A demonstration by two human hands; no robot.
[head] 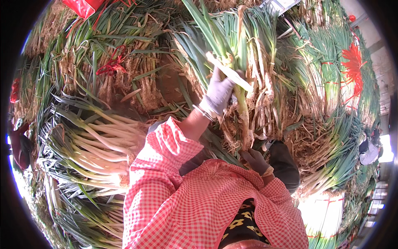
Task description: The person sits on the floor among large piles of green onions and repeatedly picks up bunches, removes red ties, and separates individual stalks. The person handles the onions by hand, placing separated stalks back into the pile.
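A thick green onion stalk (242,110) stands upright before me, leaves up and roots down. My left hand (220,91), in a grey glove, grips its upper part below the leaves; some fingers are hidden behind it. Across that hand lies a short pale piece of stalk or leaf sheath (231,73). Lower down, my right hand (256,162), also gloved, holds the root end between its fingers. Unpeeled green onions (264,71) with dry, brownish outer leaves lean just behind the stalk. To my left lies a pile of cleaned green onions (99,140) with white shafts.
More untrimmed green onions (136,65) lie at the far left, with red ties (113,63) among them. A red plastic bag (84,7) is at the top edge. Bundles with red straps (335,82) stand at the right. White-shafted bundles (323,214) lie at the lower right.
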